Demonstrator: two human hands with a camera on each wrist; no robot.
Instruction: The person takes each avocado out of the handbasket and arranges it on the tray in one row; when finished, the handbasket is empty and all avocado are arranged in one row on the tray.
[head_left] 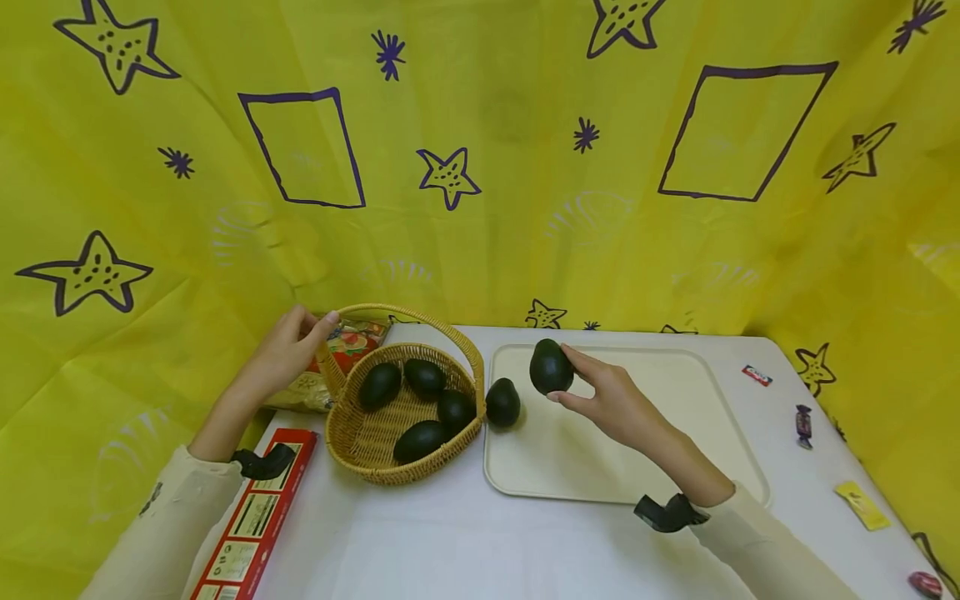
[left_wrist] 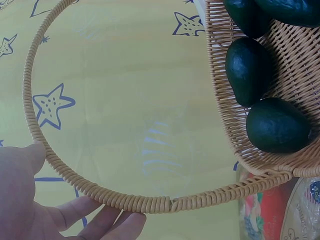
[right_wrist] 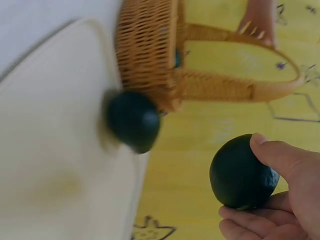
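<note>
Pinching one avocado [head_left: 551,367] between thumb and fingers, our right hand [head_left: 618,406] holds it raised above the cream tray [head_left: 637,450]; a second avocado [head_left: 503,403] lies at the tray's left edge, just beside the wicker basket [head_left: 375,437]. With our left hand [head_left: 292,350] we grip its handle [head_left: 420,319], fingers bent round; four more avocados [head_left: 379,386] lie inside.

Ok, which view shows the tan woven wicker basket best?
The head view, showing nearly the whole basket, its arched handle and four dark green oval avocados inside. The left wrist view gives the handle close up but crops the basket; the right wrist view shows mostly its outside and handle.
</note>
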